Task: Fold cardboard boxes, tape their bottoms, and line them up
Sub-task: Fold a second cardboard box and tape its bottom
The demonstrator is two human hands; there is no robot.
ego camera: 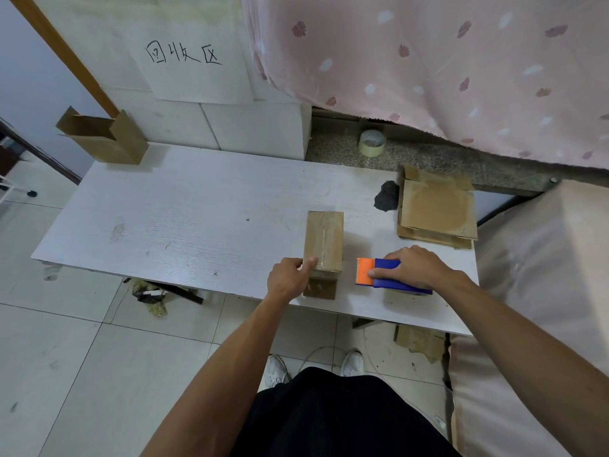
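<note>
Our left hand [290,278] holds the near end of the taped box [324,240] — one finger on top, the rest curled. The box stands near the surface's [164,225] front edge. Just right of it, our right hand [417,267] grips the tape dispenser [364,272].

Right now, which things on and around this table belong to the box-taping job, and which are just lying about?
In the job: taped box held by the left hand; tape dispenser in the right hand; flat cardboard stack; folded box at the far corner.
Lying about: tape roll on the ledge, black lump, floor litter.
</note>
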